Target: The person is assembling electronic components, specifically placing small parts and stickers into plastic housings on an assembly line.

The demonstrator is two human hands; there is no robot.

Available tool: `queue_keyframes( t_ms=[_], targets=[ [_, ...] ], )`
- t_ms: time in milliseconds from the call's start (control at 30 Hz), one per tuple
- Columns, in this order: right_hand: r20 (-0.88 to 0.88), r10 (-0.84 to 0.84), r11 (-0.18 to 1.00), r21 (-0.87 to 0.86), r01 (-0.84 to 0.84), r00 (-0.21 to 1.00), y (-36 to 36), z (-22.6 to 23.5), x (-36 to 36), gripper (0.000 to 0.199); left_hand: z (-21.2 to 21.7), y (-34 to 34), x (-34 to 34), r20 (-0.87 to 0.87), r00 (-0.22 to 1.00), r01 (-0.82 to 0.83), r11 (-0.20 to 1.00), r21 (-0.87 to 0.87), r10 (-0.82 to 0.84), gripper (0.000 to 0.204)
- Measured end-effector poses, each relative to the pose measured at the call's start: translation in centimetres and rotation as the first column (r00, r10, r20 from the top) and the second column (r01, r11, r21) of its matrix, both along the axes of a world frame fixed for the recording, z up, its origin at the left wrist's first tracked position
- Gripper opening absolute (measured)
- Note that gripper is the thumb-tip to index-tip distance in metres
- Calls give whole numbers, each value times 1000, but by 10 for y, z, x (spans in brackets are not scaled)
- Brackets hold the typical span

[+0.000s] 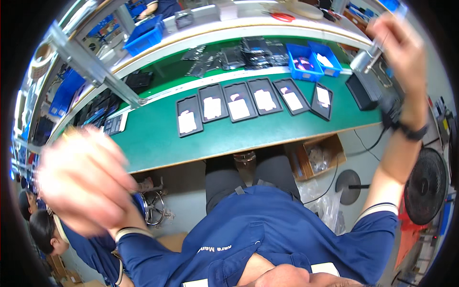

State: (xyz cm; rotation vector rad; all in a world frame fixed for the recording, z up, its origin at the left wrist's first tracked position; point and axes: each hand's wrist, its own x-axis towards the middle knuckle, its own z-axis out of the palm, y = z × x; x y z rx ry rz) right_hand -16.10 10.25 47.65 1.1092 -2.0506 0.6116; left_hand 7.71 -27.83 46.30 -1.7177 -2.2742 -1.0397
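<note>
My left hand [86, 177] is raised over the left end of the green table [153, 153], large and smeared by motion. What its fingers do is lost in the blur. At the far right my right hand [404, 50] is lifted high, its fingers curled in beside a metal cylinder [362, 61]. Anything inside those fingers is too blurred to name. Several shallow black trays [180, 125] stand in a curved row on the table, with white pieces [212, 108] in them. The rightmost tray [321, 113] is turned at an angle.
Two blue bins [306, 74] and black plastic packets [232, 58] lie behind the trays. A black box [363, 93] stands at the right end. Metal posts [91, 62] hold a shelf above. A cardboard box [327, 158], cables and a black fan [424, 186] are nearby. Another person [45, 234] is at left.
</note>
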Motion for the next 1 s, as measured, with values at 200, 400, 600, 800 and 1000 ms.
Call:
queue_keyframes(
  t_ms=[200,400,600,800,1000],
  targets=[
    [525,17,988,-138,66,851,-7,-196,6,15,-88,80,47,108,990,45,923,382,-93,31],
    [886,354,934,-319,-160,298,-57,-271,41,9,-91,78,76,176,984,-64,916,397,-8,23],
    [902,432,409,-200,-890,-4,-210,-296,127,22,-54,46,73,208,935,-332,913,238,286,16],
    [968,249,-179,62,-982,16,-318,-348,252,105,1,-4,28,389,722,-691,629,357,572,17],
    [991,132,-311,73,-948,33,-334,-432,315,42,21,3,66,-174,731,-664,746,38,660,17]
  ],
)
